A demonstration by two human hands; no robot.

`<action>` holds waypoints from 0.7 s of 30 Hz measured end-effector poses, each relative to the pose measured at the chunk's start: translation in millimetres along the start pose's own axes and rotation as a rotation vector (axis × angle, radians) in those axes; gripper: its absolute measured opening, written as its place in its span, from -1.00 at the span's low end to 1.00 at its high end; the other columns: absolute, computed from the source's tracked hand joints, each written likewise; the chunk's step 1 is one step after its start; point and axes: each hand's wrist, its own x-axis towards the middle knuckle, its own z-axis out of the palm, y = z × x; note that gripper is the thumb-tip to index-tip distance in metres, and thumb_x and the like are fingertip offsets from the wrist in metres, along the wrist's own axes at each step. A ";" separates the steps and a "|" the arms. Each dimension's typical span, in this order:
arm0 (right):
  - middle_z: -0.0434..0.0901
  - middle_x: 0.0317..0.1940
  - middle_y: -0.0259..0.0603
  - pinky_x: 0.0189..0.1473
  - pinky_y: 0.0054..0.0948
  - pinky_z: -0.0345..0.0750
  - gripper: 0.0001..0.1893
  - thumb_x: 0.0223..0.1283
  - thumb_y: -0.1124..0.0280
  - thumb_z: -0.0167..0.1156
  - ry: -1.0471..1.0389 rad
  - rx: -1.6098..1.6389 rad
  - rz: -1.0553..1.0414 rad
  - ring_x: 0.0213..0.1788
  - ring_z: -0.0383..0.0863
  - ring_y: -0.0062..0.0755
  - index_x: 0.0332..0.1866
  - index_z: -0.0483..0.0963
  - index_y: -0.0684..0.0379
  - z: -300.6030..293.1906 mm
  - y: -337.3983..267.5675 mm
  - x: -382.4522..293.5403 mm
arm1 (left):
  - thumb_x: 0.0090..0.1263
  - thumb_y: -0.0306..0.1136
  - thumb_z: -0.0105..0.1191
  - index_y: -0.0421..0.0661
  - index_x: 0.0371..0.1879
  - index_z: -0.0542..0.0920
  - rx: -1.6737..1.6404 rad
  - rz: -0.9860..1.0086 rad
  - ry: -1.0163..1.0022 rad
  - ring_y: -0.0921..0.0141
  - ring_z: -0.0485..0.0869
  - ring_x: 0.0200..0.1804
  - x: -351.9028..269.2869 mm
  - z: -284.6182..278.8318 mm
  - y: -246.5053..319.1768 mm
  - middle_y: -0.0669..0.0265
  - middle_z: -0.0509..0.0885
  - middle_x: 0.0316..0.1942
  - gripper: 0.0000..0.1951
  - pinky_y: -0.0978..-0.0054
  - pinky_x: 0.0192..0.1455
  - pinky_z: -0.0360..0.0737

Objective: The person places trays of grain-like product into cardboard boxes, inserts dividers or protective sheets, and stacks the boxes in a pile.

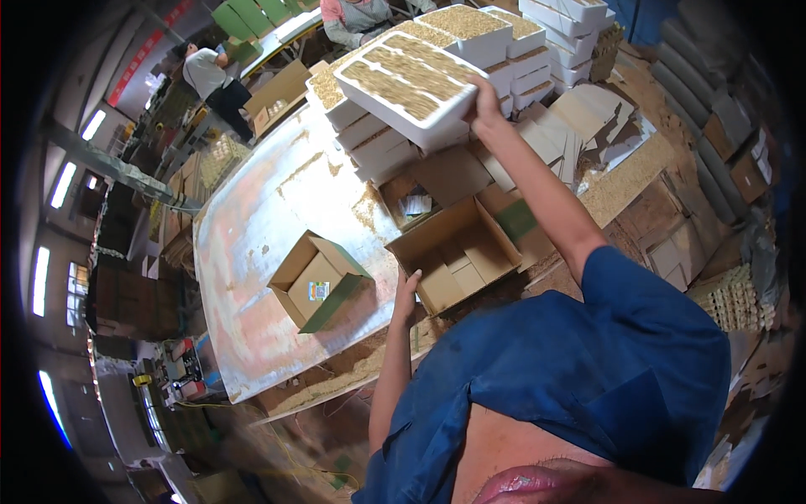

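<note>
My right hand [483, 104] grips the near right corner of a white foam tray [409, 82] filled with husk-like tan material in several rows. That tray is tilted and slightly blurred, over stacks of similar trays. With the thumb over its rim, my left hand [408, 293] holds the left side of an open cardboard box [463, 264], which looks empty inside. A second open cardboard box [318, 283], with a small printed card at its bottom and a green side, stands to the left on the table. Behind the held box lies a shallower carton [403, 195] with printed papers in it.
The worn tabletop [252, 302] reaches left and away from me. Stacked white foam trays [466, 31] stand at the back. Flat cardboard pieces [567, 126] lie to the right. Egg trays [733, 299] are stacked at far right. One person [214, 79] stands beyond the table, another [359, 19] behind the stacks.
</note>
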 end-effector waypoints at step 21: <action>0.58 -0.27 -0.30 -0.13 -0.53 0.53 -0.76 0.30 0.29 0.12 -0.318 -0.662 0.338 -0.23 0.58 -0.58 -0.13 0.49 0.27 -127.0 -0.7 -159.0 | 0.46 -0.13 -0.01 -0.26 0.45 0.16 0.110 0.043 -0.056 0.25 0.40 0.30 16.1 -17.4 -17.2 0.07 0.41 0.33 -0.32 0.38 0.38 0.28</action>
